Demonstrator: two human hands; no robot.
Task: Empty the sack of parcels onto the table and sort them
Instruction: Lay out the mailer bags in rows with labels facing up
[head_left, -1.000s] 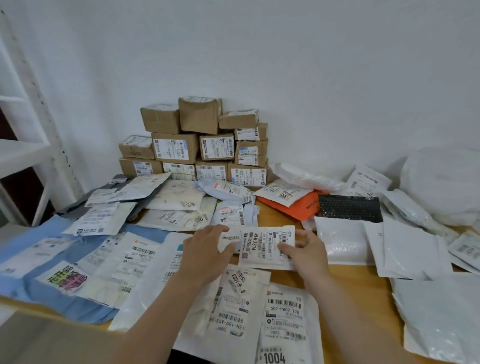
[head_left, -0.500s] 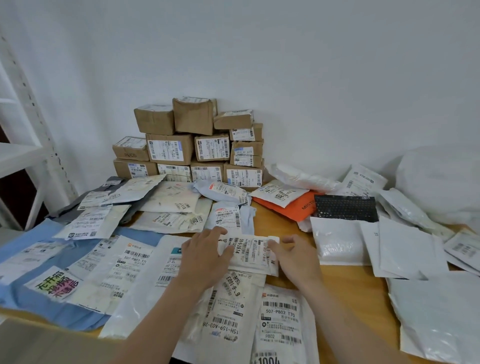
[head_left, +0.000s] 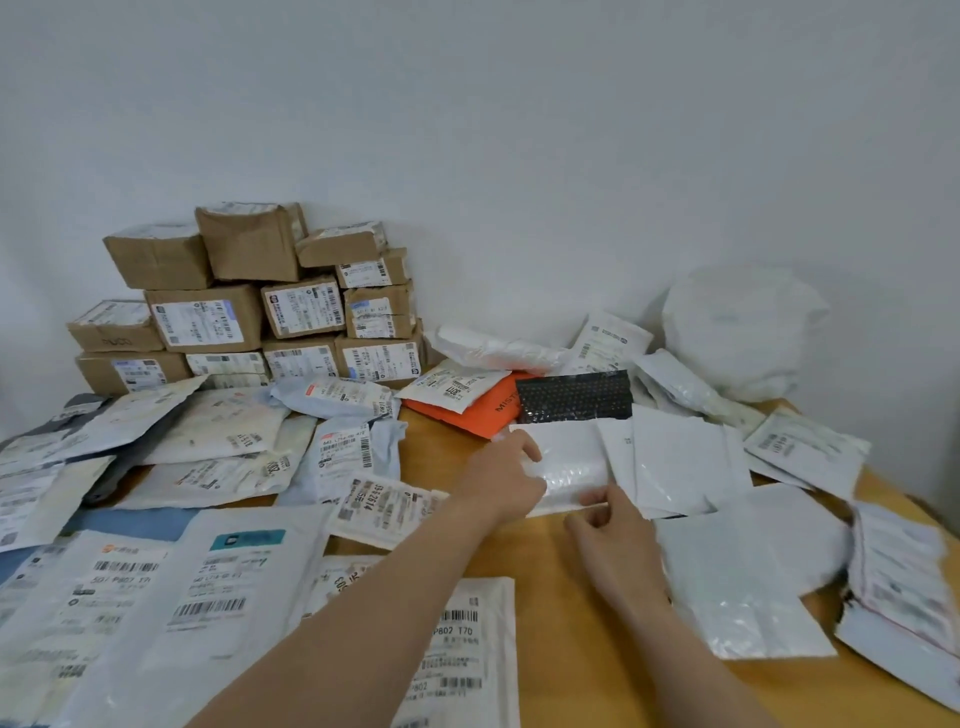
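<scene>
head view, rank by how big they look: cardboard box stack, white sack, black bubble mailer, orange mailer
1. cardboard box stack
2. white sack
3. black bubble mailer and orange mailer: they look about alike, so unranked; the orange one is partly covered by other parcels.

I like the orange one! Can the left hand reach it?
Probably yes. The orange mailer lies just beyond the left hand, near corner uncovered, nothing between; but that hand is on a white mailer.

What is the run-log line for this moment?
phase: sorting | left hand: grips left edge of white bubble mailer | right hand: pinches its near edge | cardboard boxes: stacked rear left
</scene>
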